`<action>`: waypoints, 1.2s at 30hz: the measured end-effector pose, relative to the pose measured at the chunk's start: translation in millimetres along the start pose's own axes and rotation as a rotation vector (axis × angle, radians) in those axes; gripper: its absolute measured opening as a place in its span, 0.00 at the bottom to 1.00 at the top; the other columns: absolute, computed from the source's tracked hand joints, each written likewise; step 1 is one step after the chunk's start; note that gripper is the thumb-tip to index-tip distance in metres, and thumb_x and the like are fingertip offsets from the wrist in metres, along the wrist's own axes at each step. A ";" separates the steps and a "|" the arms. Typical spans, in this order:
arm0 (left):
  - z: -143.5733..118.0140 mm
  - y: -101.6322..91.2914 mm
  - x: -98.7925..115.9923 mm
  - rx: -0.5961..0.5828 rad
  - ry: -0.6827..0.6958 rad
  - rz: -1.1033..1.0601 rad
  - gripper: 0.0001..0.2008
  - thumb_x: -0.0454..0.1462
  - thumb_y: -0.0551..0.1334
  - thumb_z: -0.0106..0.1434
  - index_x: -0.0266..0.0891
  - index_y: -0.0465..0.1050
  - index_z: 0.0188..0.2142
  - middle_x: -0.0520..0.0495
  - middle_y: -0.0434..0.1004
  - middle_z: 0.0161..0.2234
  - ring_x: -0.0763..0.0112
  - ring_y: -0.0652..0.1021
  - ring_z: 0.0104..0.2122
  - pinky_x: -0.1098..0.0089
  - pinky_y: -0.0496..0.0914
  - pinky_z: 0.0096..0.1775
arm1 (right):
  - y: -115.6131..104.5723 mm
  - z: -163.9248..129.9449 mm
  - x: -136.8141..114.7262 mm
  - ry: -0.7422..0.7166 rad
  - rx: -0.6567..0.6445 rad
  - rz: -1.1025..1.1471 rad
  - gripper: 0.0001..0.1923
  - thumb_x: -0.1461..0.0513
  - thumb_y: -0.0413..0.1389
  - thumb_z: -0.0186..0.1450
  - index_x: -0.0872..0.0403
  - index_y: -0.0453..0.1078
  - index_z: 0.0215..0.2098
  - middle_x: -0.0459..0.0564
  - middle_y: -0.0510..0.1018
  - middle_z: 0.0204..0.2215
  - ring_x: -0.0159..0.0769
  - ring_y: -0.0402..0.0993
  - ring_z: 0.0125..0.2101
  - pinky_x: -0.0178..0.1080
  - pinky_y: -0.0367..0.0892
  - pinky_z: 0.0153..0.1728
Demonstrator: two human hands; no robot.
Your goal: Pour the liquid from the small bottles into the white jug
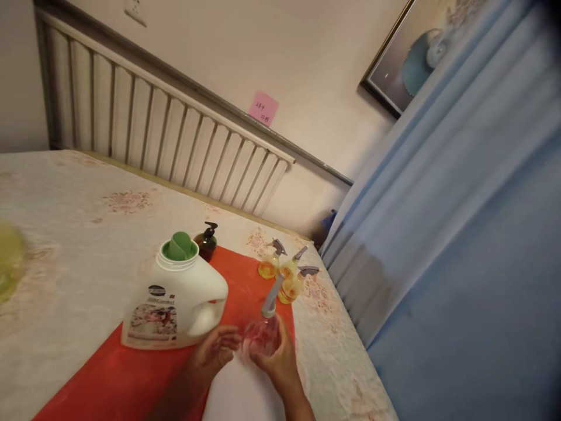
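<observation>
A clear spray bottle [258, 337] with a grey trigger head is in my right hand [283, 356], whose thumb and fingers wrap round its side. It stands tilted and looks pinkish against the red cloth. My left hand [218, 349] is beside it on the left, fingers loosely curved and apart, holding nothing. Just behind my left hand is a large white jug [188, 298] with a flower label, its handle toward the right, and a green cap piece [179, 247] in its mouth. A smooth white object [243, 392], too blurred to name, lies below the bottle.
Several spray bottles with yellow liquid [268, 268] stand at the red cloth's [243, 280] far right corner. A dark pump bottle [207, 242] is behind the jug. A yellow-green object [9, 257] shows at the left edge. A blue curtain [421, 234] hangs along the right.
</observation>
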State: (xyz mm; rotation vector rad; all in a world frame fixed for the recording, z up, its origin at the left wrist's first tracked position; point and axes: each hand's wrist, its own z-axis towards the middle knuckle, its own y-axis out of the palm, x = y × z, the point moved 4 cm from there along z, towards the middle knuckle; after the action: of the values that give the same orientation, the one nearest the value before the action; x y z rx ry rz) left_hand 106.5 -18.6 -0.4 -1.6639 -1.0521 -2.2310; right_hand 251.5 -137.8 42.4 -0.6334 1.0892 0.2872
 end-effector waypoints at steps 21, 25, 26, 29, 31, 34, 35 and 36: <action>-57.5 121.3 75.9 -0.147 -0.044 0.093 0.17 0.45 0.72 0.52 0.39 0.68 0.31 0.53 0.73 0.29 0.69 0.73 0.32 0.70 0.67 0.37 | -38.0 -109.1 -48.3 -0.024 -0.269 0.258 0.44 0.69 0.59 0.41 0.51 0.66 0.58 0.54 0.76 0.53 0.53 0.72 0.54 0.48 0.67 0.54; -59.5 126.8 71.6 -0.066 0.025 0.155 0.17 0.42 0.73 0.49 0.40 0.65 0.29 0.56 0.69 0.27 0.71 0.71 0.31 0.72 0.65 0.34 | -42.5 -113.3 -48.8 -0.021 -0.267 0.234 0.42 0.70 0.56 0.40 0.53 0.66 0.56 0.54 0.77 0.51 0.50 0.74 0.52 0.46 0.68 0.54; -61.3 128.0 73.2 -0.063 0.021 0.175 0.17 0.41 0.73 0.49 0.40 0.66 0.29 0.57 0.68 0.27 0.70 0.71 0.31 0.72 0.65 0.34 | -44.1 -114.1 -47.6 -0.022 -0.243 0.225 0.42 0.69 0.56 0.40 0.54 0.66 0.57 0.54 0.77 0.52 0.50 0.73 0.53 0.46 0.67 0.55; -69.1 132.1 82.3 -0.137 -0.038 0.217 0.15 0.43 0.71 0.53 0.40 0.70 0.35 0.53 0.73 0.33 0.65 0.73 0.36 0.68 0.68 0.39 | -47.2 -116.0 -43.7 -0.020 -0.201 0.224 0.41 0.68 0.56 0.42 0.53 0.66 0.57 0.55 0.76 0.54 0.50 0.72 0.54 0.46 0.67 0.55; -74.4 134.1 88.8 -0.216 -0.090 0.226 0.17 0.45 0.68 0.56 0.41 0.71 0.42 0.49 0.75 0.40 0.61 0.74 0.43 0.64 0.67 0.46 | -47.9 -116.7 -41.9 -0.017 -0.214 0.253 0.42 0.68 0.56 0.42 0.52 0.65 0.58 0.55 0.76 0.53 0.51 0.73 0.53 0.46 0.67 0.55; -78.0 133.7 93.4 -0.264 -0.121 0.223 0.17 0.46 0.66 0.58 0.41 0.72 0.44 0.48 0.76 0.41 0.58 0.74 0.46 0.62 0.66 0.51 | -49.5 -117.2 -39.3 0.002 -0.221 0.279 0.46 0.69 0.57 0.40 0.54 0.63 0.60 0.56 0.73 0.57 0.52 0.69 0.57 0.48 0.65 0.57; -77.7 133.2 92.8 -0.265 -0.112 0.223 0.16 0.46 0.66 0.58 0.41 0.72 0.43 0.49 0.76 0.40 0.59 0.74 0.45 0.62 0.66 0.49 | -50.1 -117.3 -38.2 0.015 -0.219 0.272 0.47 0.69 0.58 0.39 0.54 0.63 0.60 0.56 0.71 0.58 0.53 0.67 0.58 0.49 0.63 0.58; -76.6 132.8 91.0 -0.262 -0.096 0.227 0.15 0.45 0.67 0.58 0.40 0.72 0.41 0.49 0.76 0.37 0.60 0.75 0.43 0.63 0.67 0.47 | -50.4 -117.6 -37.4 0.024 -0.221 0.264 0.48 0.70 0.58 0.39 0.55 0.62 0.61 0.56 0.70 0.59 0.53 0.66 0.59 0.49 0.61 0.59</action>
State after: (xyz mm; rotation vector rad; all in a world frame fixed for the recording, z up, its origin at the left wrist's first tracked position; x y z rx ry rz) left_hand 82.6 -139.6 128.4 -1.9024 -0.5709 -2.2330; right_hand 174.5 -245.7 56.0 -0.6900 1.1747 0.6365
